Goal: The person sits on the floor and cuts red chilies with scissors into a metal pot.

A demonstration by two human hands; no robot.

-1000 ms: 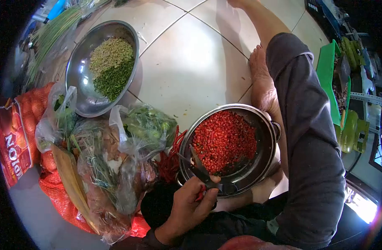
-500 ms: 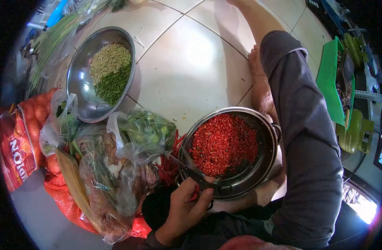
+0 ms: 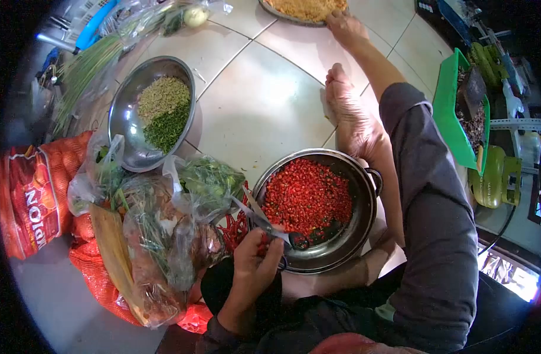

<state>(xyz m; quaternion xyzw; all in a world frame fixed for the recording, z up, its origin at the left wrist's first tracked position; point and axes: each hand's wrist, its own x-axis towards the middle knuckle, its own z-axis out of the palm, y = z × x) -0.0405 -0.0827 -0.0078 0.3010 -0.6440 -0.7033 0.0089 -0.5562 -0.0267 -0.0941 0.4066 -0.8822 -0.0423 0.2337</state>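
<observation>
My left hand is closed on dark-handled scissors, above the left edge of a metal pot. The blades are parted and point up and left. Chopped red chillies lie in the pot. Whole red chillies are just left of the pot. My right arm reaches far forward in a grey sleeve. At the top, my right hand has its fingers at the rim of a plate of golden-brown crumbly food and seems to grip it.
A steel bowl with chopped greens and pale bits stands at left. Plastic bags of vegetables and a red net sack lie below it. My bare foot rests beside the pot. At right are a green tray and a green gas cylinder.
The view has shifted, so more of the floor's far side shows. The plate and my right hand have come into view at the top. The scissor blades now stand further apart.
</observation>
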